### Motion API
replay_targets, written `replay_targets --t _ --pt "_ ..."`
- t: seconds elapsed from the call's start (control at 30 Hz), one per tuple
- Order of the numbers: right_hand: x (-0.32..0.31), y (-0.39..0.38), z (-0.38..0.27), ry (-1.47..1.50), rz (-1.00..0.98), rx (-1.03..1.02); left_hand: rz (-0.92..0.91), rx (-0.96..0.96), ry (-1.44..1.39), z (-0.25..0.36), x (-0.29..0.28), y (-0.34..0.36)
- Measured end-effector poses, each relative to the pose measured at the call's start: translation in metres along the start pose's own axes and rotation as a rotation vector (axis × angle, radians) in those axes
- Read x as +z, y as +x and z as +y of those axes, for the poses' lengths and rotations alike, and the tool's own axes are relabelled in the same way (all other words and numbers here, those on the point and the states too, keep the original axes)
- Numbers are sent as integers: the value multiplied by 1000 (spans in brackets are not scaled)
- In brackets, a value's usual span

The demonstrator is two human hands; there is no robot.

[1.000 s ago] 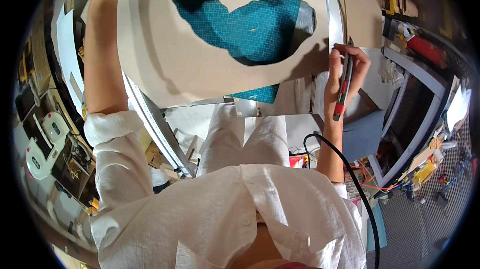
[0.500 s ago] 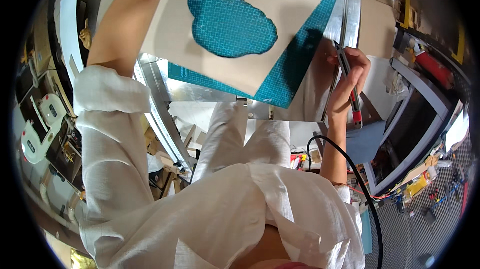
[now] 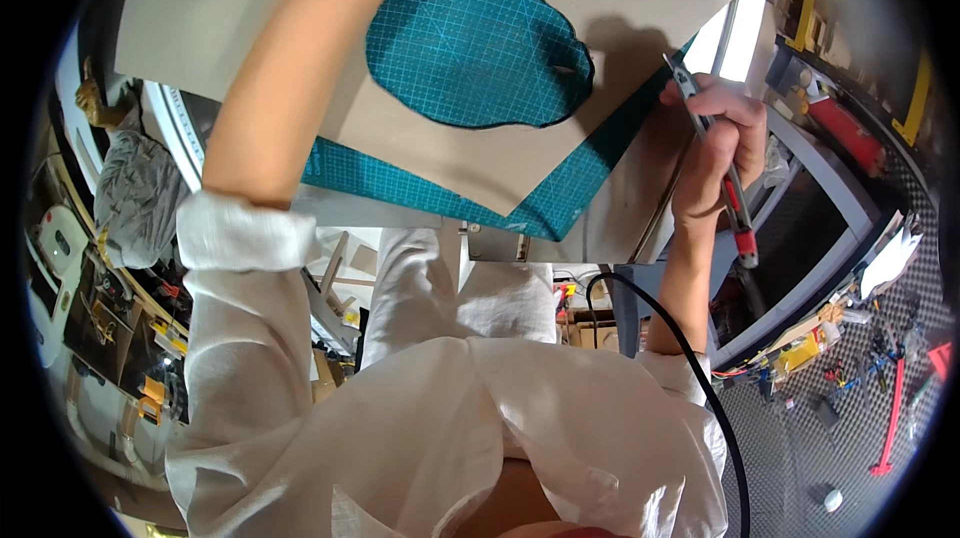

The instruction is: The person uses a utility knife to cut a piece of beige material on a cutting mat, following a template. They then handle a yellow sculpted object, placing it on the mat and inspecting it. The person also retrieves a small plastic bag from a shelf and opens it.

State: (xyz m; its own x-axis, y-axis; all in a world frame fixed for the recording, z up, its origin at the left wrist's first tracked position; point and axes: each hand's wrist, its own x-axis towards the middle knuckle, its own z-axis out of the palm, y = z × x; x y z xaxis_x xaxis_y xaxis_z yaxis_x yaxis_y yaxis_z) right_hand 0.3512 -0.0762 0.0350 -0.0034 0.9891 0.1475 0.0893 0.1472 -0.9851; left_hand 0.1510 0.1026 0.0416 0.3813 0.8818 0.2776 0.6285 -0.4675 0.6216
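My right hand point(image 3: 722, 138) is closed around a slim craft knife point(image 3: 738, 206) with a grey body and a red end. Its tip points up and away, above the right edge of the cutting mat. A large tan cardboard sheet point(image 3: 440, 163) lies on the green gridded cutting mat point(image 3: 565, 203). Through a rounded, irregular opening in the sheet, the mat's grid shows. My left forearm point(image 3: 290, 98) stretches across the sheet beside this opening. The left hand itself is cut off by the top edge of the picture.
The mat rests on a metal-edged work table point(image 3: 625, 223). A black cable point(image 3: 700, 368) curves up near my right forearm. On the right stands a grey-framed, dark-fronted box point(image 3: 800, 248), with scattered tools on the patterned floor point(image 3: 800, 438). A grey cloth bundle point(image 3: 140, 198) sits on the left.
My left forearm has swung rightward over the cardboard, and its hand stays out of the picture. The sheet's opening appears larger and lower. The knife stays in my right hand, slightly farther right.
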Motion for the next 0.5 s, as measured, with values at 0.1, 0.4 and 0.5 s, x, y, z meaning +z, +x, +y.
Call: replay_targets --t 0.1,0.4,0.5 --pt "-12 12 10 -29 -156 -30 124 215 118 -5 14 -38" --pt "0 44 16 15 -369 -33 198 236 245 -15 36 -49" --pt "4 50 24 -17 -447 -65 188 211 288 -15 37 -55"
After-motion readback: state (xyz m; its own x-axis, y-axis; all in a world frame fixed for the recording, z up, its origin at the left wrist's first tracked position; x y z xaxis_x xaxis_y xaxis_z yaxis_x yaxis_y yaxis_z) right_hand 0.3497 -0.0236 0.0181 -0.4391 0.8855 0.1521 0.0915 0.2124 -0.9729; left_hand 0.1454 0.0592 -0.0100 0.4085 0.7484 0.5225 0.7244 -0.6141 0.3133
